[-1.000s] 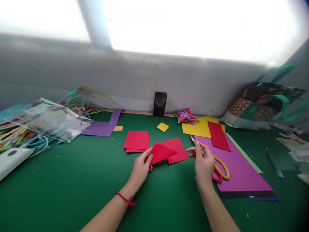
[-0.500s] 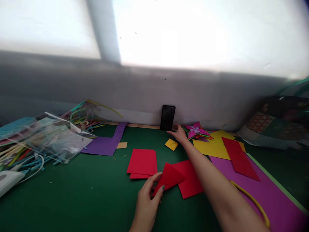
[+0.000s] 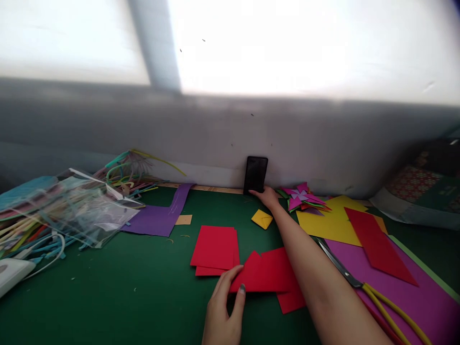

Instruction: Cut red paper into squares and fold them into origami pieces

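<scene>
My left hand [image 3: 226, 299] pinches a folded piece of red paper [image 3: 257, 275] between thumb and fingers. That piece overlaps another red paper sheet [image 3: 290, 302] lying on the table. Stretched far forward, my right hand [image 3: 268, 195] is at the lower right corner of a black smartphone [image 3: 256, 173] leaning upright on the wall. Its thumb lies across the phone's front bottom edge; the other fingers are partly hidden. A small folded yellow paper [image 3: 262, 219] lies just below that hand. Stacked red paper squares [image 3: 214, 245] lie left of the held piece.
Scissors [image 3: 355, 282] with yellow handles lie partly under my right forearm, on purple paper [image 3: 413, 306]. Folded pink paper pieces [image 3: 304, 197] and yellow paper [image 3: 323, 221] sit farther back. A clear plastic bag [image 3: 104, 211], pipe cleaners [image 3: 21, 227] and purple paper [image 3: 154, 220] lie left.
My right hand has come onto the smartphone's lower corner, its thumb now over the front. The red paper in my left hand has lowered and turned flatter. The view has shifted slightly.
</scene>
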### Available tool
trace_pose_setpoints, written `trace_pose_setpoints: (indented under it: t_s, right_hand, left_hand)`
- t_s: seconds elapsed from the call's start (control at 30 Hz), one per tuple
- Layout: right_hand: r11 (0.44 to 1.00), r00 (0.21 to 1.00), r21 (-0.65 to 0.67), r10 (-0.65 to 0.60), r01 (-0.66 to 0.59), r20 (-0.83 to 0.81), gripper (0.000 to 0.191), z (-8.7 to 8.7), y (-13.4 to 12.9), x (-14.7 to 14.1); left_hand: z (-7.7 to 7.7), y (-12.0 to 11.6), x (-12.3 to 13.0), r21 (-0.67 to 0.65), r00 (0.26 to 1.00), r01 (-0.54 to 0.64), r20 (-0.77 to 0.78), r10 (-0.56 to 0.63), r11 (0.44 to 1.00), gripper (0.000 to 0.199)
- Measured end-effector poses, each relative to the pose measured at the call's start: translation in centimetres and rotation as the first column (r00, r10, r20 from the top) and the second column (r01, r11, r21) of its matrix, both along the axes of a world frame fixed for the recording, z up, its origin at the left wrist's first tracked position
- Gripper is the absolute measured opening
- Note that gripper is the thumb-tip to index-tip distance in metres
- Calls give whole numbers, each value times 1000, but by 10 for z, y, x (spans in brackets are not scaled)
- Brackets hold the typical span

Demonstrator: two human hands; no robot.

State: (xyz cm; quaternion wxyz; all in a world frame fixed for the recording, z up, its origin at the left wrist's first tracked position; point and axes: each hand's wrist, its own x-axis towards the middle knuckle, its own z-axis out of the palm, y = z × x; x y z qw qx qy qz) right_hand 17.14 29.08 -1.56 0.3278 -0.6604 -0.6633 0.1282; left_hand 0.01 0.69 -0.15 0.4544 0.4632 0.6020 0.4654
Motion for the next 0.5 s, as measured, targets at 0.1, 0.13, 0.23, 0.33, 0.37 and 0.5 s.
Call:
trace_pose_setpoints:
  t_s: [0.1, 0.13, 0.23, 0.33, 0.37, 0.5]
  right_hand:
    - [1000, 1000, 3, -7, 7, 10, 54, -1, 0, 0]
    - [1000, 1000, 5, -6, 6, 9, 55, -1, 0, 0]
    - [1000, 1000, 5, 2, -2, 0, 54, -2, 0, 1]
    - [1000, 1000, -10, 10, -10, -19, 51, -2, 2, 0]
    - [1000, 1000, -17, 13, -13, -27, 49, -1, 3, 0]
    - [999, 997, -24, 22, -24, -75, 52, 7, 2, 0]
  left_hand:
    - [3, -1, 0, 62, 998, 3, -62, 0, 998, 34]
    - [3, -2, 0, 66, 998, 7, -69, -3, 998, 34]
    - [3, -2, 1, 40, 996, 22, -92, -18, 999, 33]
    - [3, -2, 2, 40, 989, 55, -136, -49, 998, 31]
    - [3, -2, 2, 48, 987, 69, -151, -61, 996, 30]
    - [2, -3, -1, 51, 973, 134, -196, -121, 990, 32]
